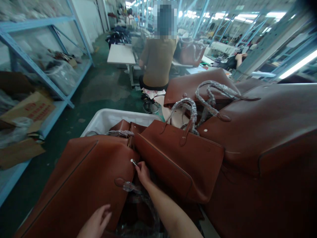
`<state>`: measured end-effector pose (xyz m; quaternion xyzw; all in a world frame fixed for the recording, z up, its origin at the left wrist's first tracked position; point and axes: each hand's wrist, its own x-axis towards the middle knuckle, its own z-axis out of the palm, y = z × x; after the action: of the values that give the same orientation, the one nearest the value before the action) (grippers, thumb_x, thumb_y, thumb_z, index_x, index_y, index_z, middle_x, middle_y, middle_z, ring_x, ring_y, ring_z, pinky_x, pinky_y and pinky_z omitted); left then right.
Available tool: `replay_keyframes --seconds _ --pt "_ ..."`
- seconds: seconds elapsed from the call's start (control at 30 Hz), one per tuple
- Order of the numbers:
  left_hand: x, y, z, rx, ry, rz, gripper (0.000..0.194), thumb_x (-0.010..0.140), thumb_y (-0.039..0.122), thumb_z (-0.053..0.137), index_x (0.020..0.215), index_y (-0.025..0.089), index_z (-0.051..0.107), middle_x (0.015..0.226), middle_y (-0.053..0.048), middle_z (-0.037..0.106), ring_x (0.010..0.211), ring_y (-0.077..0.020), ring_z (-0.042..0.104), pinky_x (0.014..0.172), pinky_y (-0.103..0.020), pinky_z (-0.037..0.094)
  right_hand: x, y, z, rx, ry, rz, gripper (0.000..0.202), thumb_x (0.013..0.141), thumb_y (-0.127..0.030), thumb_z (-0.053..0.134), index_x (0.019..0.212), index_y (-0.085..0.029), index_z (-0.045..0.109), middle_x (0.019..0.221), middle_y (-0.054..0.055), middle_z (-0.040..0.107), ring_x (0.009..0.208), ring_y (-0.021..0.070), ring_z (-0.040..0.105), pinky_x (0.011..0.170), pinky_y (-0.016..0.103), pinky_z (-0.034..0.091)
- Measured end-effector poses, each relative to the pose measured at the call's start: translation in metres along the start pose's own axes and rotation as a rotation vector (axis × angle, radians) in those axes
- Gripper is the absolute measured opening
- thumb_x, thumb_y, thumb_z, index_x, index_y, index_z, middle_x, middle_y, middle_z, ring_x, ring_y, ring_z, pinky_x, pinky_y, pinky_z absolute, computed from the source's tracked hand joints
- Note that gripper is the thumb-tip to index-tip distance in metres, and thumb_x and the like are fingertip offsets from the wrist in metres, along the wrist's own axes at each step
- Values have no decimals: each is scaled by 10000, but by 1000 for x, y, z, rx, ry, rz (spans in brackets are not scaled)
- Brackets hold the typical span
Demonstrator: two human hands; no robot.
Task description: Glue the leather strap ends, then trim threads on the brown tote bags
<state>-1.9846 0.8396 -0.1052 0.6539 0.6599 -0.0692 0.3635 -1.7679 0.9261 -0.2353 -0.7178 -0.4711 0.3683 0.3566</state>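
My right hand pinches a small pen-like tool, its pale tip at the upper edge of a large brown bag on the left. Low in the view, my left hand is over that same bag with its fingers apart and nothing in them. Beside my right hand lies another brown bag, its handles wrapped in clear plastic. A wrapped handle of the left bag hangs between my arms.
A white bin stands behind the left bag. More brown bags are piled on the right. A person sits with their back to me near a white table. Blue shelving and a cardboard box are at the left.
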Motion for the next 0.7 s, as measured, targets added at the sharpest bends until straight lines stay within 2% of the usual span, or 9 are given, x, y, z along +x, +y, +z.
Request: replay_keyframes --seconds 0.03,0.13,0.2,0.3,0.4,0.53,0.7 --pt "20 15 -6 103 45 77 254 866 176 463 1092 133 571 1029 -71 664 932 -163 635 846 -258 483 -1 0 -1 -8 -5 1 100 830 -259 501 909 -206 532 835 23 653 752 164 614 669 253 446" --pt "84 63 -20 177 124 171 355 883 197 422 1223 111 476 1107 -97 621 985 -177 597 866 -275 452 -1 -1 -5 -33 -19 8 111 838 -251 498 932 -199 526 863 35 654 780 169 619 674 254 445" --pt "121 90 -23 229 152 201 361 888 222 414 1227 115 471 1112 -117 605 971 -201 592 844 -309 454 1 -1 -7 -51 -37 9 118 834 -244 513 941 -198 529 870 40 658 790 173 624 674 253 444" --pt "164 116 -18 326 150 231 295 889 267 438 1133 132 535 1087 -115 595 927 -209 594 802 -354 469 4 0 -7 -73 -63 5 130 831 -248 530 951 -201 537 873 42 665 799 180 630 681 257 444" --pt "191 131 -9 428 102 239 256 866 322 508 1024 133 577 1036 -83 602 889 -195 593 781 -392 485 6 1 -6 -81 -74 8 145 831 -242 530 969 -196 534 910 53 669 822 189 634 690 264 448" --pt "211 145 1 519 48 214 272 847 341 545 1018 133 582 1040 -75 604 922 -201 587 808 -422 485 8 1 -4 -81 -79 22 164 814 -202 534 978 -189 528 938 62 668 848 197 635 709 272 454" --pt "224 150 -2 499 -53 225 241 856 321 539 998 134 593 1016 -67 618 903 -189 598 792 -403 498 11 -2 -3 -70 -69 47 145 825 -208 525 968 -189 532 920 60 670 844 190 635 713 272 459"
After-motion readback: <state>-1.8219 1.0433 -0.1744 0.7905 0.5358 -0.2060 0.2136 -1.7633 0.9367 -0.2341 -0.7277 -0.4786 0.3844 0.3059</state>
